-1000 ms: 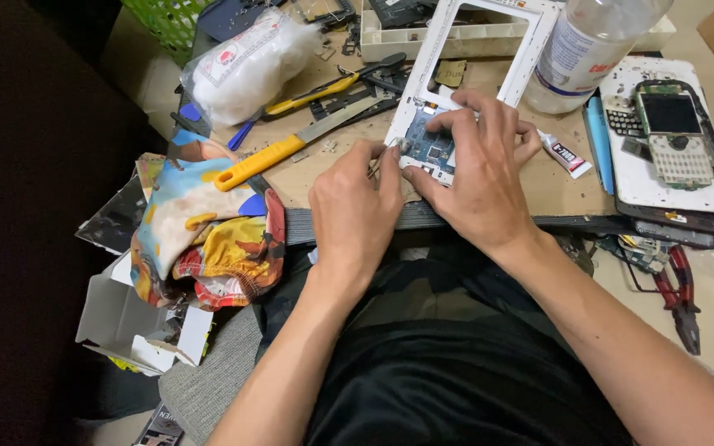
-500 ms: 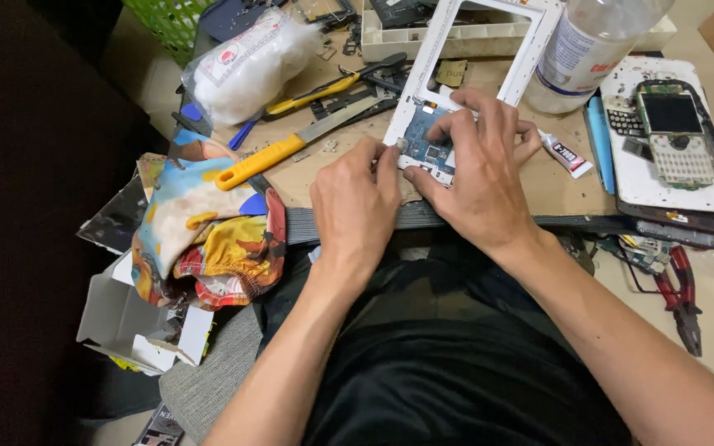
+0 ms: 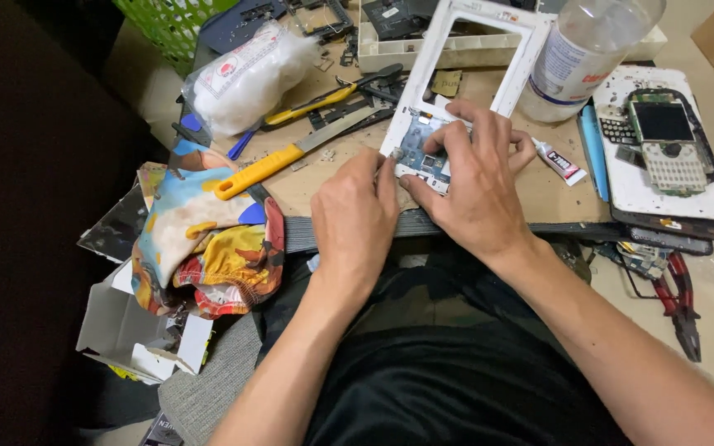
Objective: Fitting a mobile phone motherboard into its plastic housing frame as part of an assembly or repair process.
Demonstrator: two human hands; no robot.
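White phone frame (image 3: 512, 51) lying flat on the worktop (image 3: 555, 194), long axis running from near the hands up and slightly right, far end pointing toward the plastic bottle (image 3: 582, 56). Blue circuit board (image 3: 423, 153) seated in its near end. Right hand (image 3: 477, 186) pressed on that near end, grip narrow, fingertips on board and frame. Left hand (image 3: 357, 216) just left, fingers pinched at the frame's corner. Further left, yellow-handled knife (image 3: 287, 158); right, keypad phone (image 3: 669, 142).

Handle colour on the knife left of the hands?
Yellow handle, with a grey metal blade; the head view, the only one, shows it clearly.
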